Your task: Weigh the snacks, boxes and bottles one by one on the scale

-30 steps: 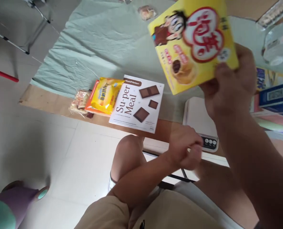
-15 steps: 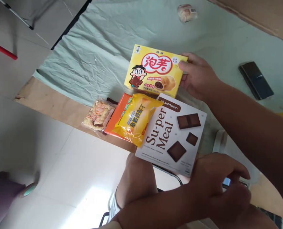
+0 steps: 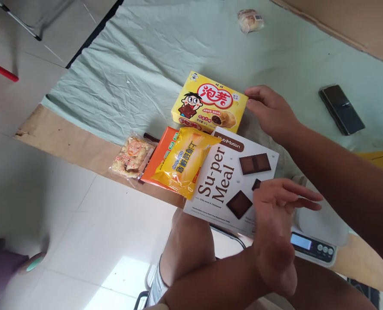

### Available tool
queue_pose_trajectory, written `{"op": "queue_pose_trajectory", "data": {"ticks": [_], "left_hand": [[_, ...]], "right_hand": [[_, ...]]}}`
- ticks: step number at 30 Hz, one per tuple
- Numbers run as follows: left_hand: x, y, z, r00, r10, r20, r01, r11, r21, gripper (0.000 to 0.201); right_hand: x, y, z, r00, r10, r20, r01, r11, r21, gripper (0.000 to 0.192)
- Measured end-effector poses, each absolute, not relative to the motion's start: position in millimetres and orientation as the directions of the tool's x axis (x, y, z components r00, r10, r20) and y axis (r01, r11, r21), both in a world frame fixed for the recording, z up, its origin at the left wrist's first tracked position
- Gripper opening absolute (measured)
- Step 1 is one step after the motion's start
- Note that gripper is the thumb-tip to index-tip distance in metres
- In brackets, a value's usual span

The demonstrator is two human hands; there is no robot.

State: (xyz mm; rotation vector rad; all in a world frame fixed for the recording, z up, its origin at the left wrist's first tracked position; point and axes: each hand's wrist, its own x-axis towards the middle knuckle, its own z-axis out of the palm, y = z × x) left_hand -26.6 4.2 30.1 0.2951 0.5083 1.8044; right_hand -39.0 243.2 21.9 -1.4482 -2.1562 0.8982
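A yellow cream puff box (image 3: 207, 103) lies on the green cloth, a boy cartoon on its front. My right hand (image 3: 272, 112) is at its upper right corner, fingertips at the edge and no longer wrapped round it. In front lies a white Su-per Meal box (image 3: 223, 185), overlapped at its left by a yellow soap packet (image 3: 185, 161). Under the soap shows an orange pack (image 3: 159, 159). My left hand (image 3: 275, 228) hovers over the white box's lower right corner, fingers stretched out and holding nothing, hiding part of the box.
A clear-wrapped snack (image 3: 133, 155) sits at the left by the table edge. A kitchen scale (image 3: 312, 247) stands at the lower right. Farther back are a black phone-like object (image 3: 341, 109), a small wrapped bun (image 3: 250, 21) and a cardboard box (image 3: 349, 26).
The yellow box has come down and flatter onto the cloth, and my right hand has loosened from it. My left hand has turned and moved left over the white box, uncovering the scale's display.
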Motion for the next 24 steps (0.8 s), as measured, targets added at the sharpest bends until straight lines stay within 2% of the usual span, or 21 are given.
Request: {"op": "queue_pose_trajectory", "data": {"ticks": [1,3,6,9,12,15,19,21,24], "left_hand": [[-32,4,38,-0.351,0.932,-0.087,-0.852,-0.280,0.442,0.056],[-46,4,54,-0.413,0.906,-0.096,-0.836,-0.335,0.434,0.049],[-69,4,70,-0.504,0.862,-0.062,-0.764,-0.410,0.499,0.039],[-90,7,73,-0.528,0.846,-0.082,-0.729,-0.401,0.555,0.030],[-104,10,70,-0.540,0.835,-0.107,-0.721,-0.393,0.571,0.028],[-110,11,67,-0.538,0.840,-0.070,-0.694,-0.394,0.602,0.027],[-104,11,68,-0.543,0.840,-0.011,-0.647,-0.410,0.643,0.025],[-94,10,69,-0.529,0.849,0.020,-0.633,-0.410,0.656,0.024],[-68,6,70,-0.464,0.882,0.087,-0.596,-0.383,0.706,0.022]], "right_hand": [[-38,242,22,-0.394,0.919,-0.025,0.675,0.271,-0.686,0.036],[-39,238,24,-0.412,0.911,-0.021,0.682,0.293,-0.670,0.039],[-47,238,23,-0.478,0.879,0.001,0.668,0.364,-0.649,0.046],[-54,245,17,-0.517,0.856,0.001,0.660,0.400,-0.636,0.053],[-48,244,16,-0.510,0.859,0.054,0.622,0.411,-0.666,0.052],[-20,210,34,-0.407,0.901,0.152,0.495,0.357,-0.792,0.044],[42,109,73,-0.226,0.932,0.284,0.188,0.327,-0.926,0.031],[78,57,84,-0.112,0.940,0.321,0.146,0.336,-0.931,0.027],[132,5,87,0.046,0.930,0.364,0.176,0.351,-0.920,0.022]]}}
